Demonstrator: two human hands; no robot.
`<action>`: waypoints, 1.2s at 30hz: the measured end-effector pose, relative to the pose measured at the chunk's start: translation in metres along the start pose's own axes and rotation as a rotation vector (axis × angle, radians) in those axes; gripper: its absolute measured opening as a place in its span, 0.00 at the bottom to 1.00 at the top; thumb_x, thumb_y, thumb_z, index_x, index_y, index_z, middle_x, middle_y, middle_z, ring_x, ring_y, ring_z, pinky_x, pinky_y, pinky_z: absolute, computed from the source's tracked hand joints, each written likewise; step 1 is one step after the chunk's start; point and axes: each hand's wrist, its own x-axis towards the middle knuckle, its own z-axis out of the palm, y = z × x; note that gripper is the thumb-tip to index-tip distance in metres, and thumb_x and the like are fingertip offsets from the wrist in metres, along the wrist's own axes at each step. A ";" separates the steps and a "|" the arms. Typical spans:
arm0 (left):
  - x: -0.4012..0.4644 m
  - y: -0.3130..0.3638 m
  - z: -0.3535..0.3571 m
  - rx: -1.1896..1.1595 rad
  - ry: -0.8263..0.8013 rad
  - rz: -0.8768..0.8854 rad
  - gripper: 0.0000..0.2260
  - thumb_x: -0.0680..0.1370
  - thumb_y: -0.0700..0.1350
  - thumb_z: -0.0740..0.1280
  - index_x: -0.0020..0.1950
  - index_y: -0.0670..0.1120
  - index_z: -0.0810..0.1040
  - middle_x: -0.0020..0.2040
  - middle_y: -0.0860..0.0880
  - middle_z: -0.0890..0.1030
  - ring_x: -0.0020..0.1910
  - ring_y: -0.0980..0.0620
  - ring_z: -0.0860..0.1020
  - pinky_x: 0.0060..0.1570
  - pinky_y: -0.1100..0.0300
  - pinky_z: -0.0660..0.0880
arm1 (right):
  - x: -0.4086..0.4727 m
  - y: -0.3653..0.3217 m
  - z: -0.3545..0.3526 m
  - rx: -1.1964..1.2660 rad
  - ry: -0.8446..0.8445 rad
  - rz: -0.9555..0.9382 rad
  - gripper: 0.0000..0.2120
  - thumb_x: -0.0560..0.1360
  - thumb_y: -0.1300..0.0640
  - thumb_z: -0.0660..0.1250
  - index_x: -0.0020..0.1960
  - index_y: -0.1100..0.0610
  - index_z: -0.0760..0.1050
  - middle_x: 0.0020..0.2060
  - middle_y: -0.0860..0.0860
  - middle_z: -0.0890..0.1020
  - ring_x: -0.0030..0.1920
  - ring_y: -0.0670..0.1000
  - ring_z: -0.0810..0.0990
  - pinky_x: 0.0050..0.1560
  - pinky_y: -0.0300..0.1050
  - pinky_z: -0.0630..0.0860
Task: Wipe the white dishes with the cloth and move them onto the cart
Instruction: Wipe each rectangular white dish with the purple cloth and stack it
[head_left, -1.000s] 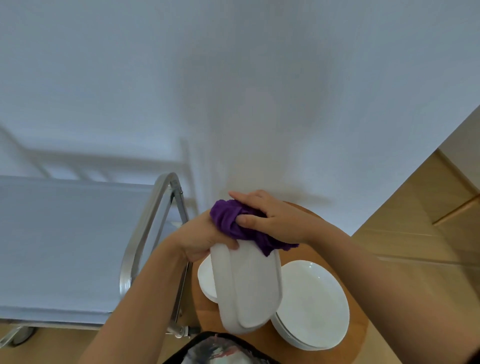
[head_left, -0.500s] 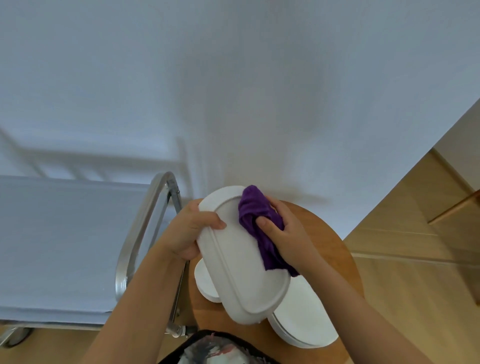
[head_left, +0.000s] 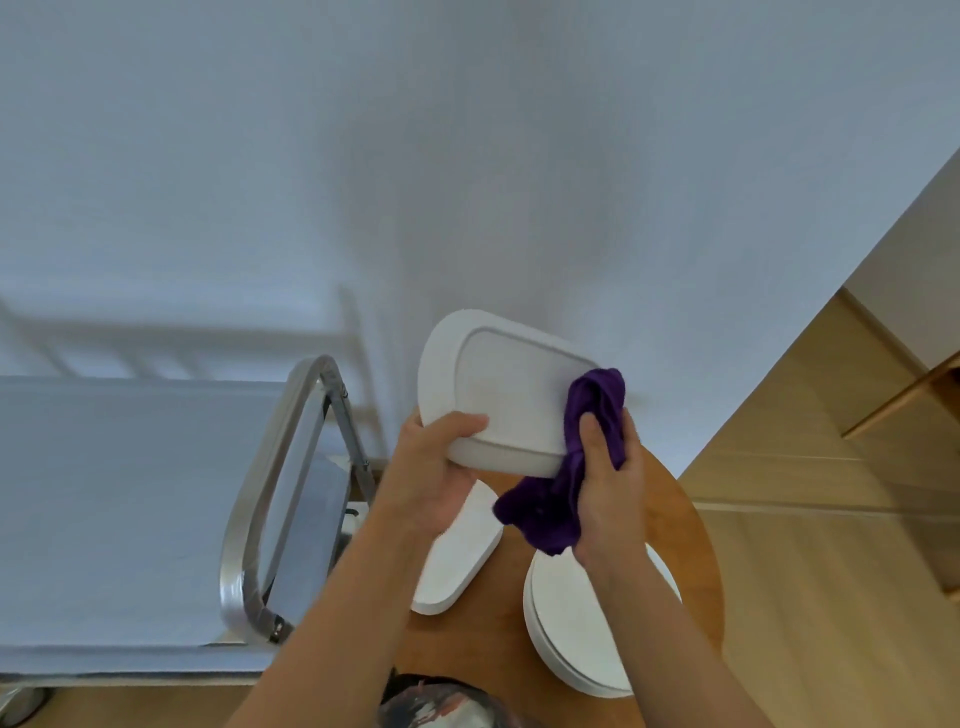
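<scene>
The left hand (head_left: 431, 467) has its thumb curled over the near rim of the white oval dish (head_left: 498, 395) and grips it; the other fingers are hidden under the dish. This keeps the dish tilted up, with its face toward the person for wiping. The right hand (head_left: 608, 488) has its fingers closed on the purple cloth (head_left: 576, 467) and presses it on the dish edge at 3 o'clock. Below, on the round wooden table (head_left: 691, 561), another oval dish (head_left: 457, 556) lies at 9 o'clock and stacked round plates (head_left: 566, 634) at 5 o'clock, probably waiting. The cart (head_left: 130, 509) stands at 9 o'clock, just beside the table, within easy reach.
</scene>
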 end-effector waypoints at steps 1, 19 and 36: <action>0.000 0.008 -0.008 0.011 -0.090 -0.034 0.11 0.67 0.37 0.68 0.46 0.45 0.85 0.43 0.45 0.84 0.46 0.45 0.82 0.47 0.46 0.80 | 0.006 -0.007 -0.007 -0.025 -0.034 -0.020 0.20 0.74 0.50 0.68 0.65 0.43 0.70 0.56 0.42 0.79 0.58 0.49 0.78 0.59 0.51 0.76; 0.011 -0.008 -0.005 -0.091 0.054 -0.191 0.25 0.79 0.60 0.53 0.64 0.44 0.75 0.57 0.42 0.82 0.56 0.46 0.81 0.49 0.53 0.80 | -0.021 0.002 0.038 -0.699 -0.136 -0.394 0.28 0.73 0.41 0.56 0.71 0.48 0.67 0.74 0.54 0.62 0.74 0.58 0.56 0.73 0.57 0.57; -0.008 -0.025 0.011 1.610 -0.401 0.415 0.23 0.77 0.63 0.44 0.69 0.64 0.41 0.73 0.63 0.45 0.73 0.60 0.40 0.73 0.59 0.43 | -0.018 -0.033 0.027 0.403 -0.361 0.355 0.13 0.62 0.43 0.71 0.40 0.49 0.86 0.45 0.52 0.86 0.49 0.53 0.84 0.46 0.46 0.82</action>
